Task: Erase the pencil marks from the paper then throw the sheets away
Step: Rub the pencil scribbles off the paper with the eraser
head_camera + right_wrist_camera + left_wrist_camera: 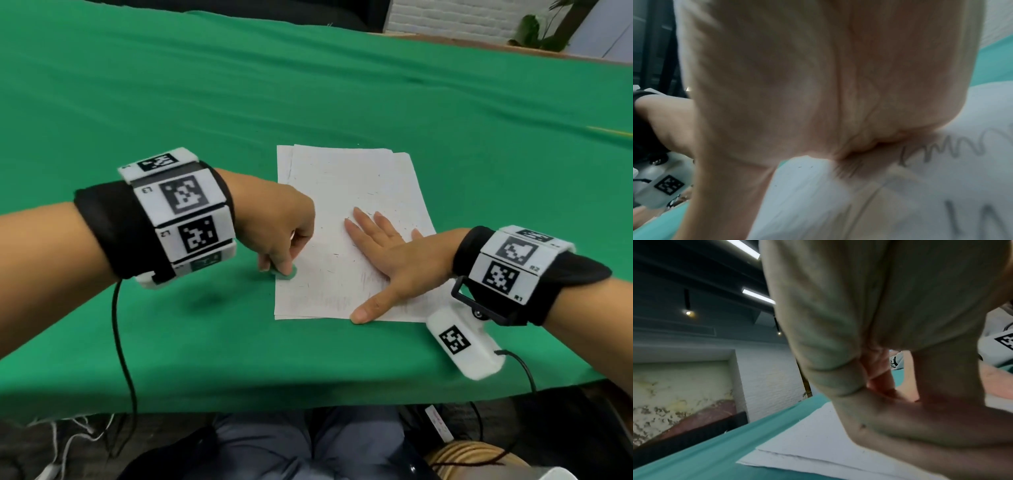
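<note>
Stack of paper sheets (346, 192) lies on the counter's green cloth (205, 102). Right hand (390, 260) flat on the sheets, fingers spread, pinning them. Left hand (277, 233) pinches a green eraser (286, 273) at the stack's left edge. Faint pencil marks (937, 152) show. White brick wall (445, 15) and plant (537, 31) behind.

Beyond both hands, broad green table (239, 85) lies unobstructed. Between the hands, the paper sheets (342, 178) are pinned flat by the right hand (387, 260); the left hand (277, 229) blocks their near-left edge.
</note>
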